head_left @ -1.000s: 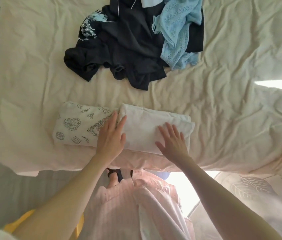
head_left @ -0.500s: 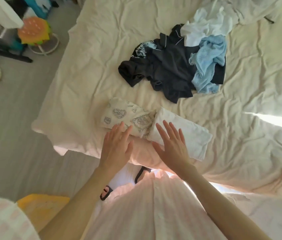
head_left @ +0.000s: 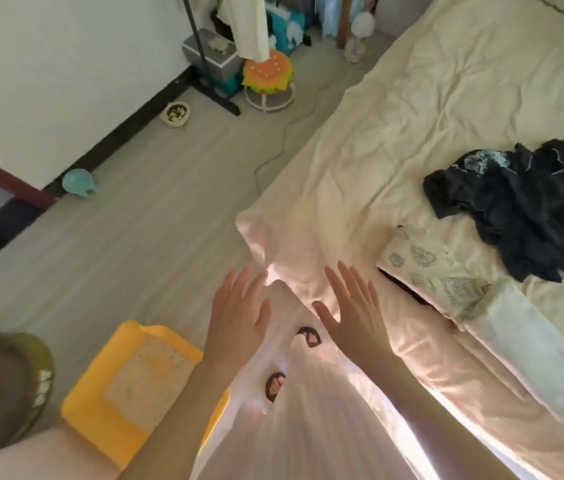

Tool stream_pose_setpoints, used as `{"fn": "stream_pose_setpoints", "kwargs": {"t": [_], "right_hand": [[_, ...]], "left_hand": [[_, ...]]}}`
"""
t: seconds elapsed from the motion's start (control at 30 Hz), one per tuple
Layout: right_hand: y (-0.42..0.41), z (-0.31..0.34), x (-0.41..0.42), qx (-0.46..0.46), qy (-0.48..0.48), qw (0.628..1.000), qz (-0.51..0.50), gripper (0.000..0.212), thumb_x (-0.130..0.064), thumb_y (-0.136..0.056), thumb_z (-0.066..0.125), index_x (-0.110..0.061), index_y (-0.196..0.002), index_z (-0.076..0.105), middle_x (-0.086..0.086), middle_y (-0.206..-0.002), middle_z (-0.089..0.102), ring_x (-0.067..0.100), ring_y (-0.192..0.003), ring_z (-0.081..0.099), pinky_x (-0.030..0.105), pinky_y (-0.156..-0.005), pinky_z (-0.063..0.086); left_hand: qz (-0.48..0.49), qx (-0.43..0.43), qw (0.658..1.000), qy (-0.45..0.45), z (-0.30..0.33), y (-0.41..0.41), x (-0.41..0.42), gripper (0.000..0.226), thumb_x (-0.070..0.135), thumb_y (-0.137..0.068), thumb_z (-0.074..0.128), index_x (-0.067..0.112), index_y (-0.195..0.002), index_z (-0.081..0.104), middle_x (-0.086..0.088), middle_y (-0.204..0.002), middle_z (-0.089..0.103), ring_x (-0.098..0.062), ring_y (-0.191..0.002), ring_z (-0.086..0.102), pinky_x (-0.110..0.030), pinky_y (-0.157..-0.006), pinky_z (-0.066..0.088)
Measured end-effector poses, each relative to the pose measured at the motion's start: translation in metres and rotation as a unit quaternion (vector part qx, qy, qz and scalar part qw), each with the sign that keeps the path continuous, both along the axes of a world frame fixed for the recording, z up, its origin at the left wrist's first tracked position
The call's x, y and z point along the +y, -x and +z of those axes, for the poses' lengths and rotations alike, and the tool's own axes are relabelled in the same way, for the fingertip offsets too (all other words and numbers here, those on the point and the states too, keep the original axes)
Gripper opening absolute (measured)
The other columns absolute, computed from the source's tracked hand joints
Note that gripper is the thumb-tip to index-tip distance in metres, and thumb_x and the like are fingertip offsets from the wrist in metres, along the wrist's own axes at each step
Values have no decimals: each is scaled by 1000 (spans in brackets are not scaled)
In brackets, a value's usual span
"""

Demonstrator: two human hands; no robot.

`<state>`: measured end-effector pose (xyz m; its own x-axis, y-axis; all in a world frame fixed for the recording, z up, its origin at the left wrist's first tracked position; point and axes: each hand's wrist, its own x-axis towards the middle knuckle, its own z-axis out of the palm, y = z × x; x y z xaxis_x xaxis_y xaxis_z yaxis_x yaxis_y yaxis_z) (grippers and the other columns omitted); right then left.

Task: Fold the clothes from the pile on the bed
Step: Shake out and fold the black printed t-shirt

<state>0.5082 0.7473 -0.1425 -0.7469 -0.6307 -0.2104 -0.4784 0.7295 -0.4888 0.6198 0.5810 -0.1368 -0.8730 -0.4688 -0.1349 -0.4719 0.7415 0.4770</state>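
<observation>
Bare left hand and right hand spread flat, holding nothing.

— What lies past the fingers?
— A pale grey plank floor. It runs up to a white wall with dark skirting, well beyond them and to the left.
— Any furniture?
— A bed with a creased cream sheet, to the right of them. Far beyond stands a burger-shaped stool, just beside a black rack foot.
— Anything nearer?
— A yellow tray on the floor, below and left of the fingers.
— And the light?
— Warm sun on the sheet's hanging edge, just right of them.
</observation>
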Motion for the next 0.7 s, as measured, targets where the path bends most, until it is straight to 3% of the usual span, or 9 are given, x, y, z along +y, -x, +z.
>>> {"fn": "stream_pose_setpoints", "kwargs": {"t": [0.3,0.7], "right_hand": [[69,-7,-153,0,1,1000,29,61,-47,-96,42,-29,-149,19,-2,-158,13,16,-147,4,39,-118,1],[209,24,-329,28,29,999,-9,60,-42,-95,48,-22,-148,28,5,-155,24,23,-146,14,46,-118,9]], "left_hand": [[36,-1,999,-11,-3,48,-148,46,27,-97,45,18,-142,39,-7,-152,29,-28,-143,17,-39,-114,18],[13,14,1000,6,34,192,-332,46,28,-97,45,19,-142,39,-5,-153,26,-25,-144,12,-28,-113,8]]}}
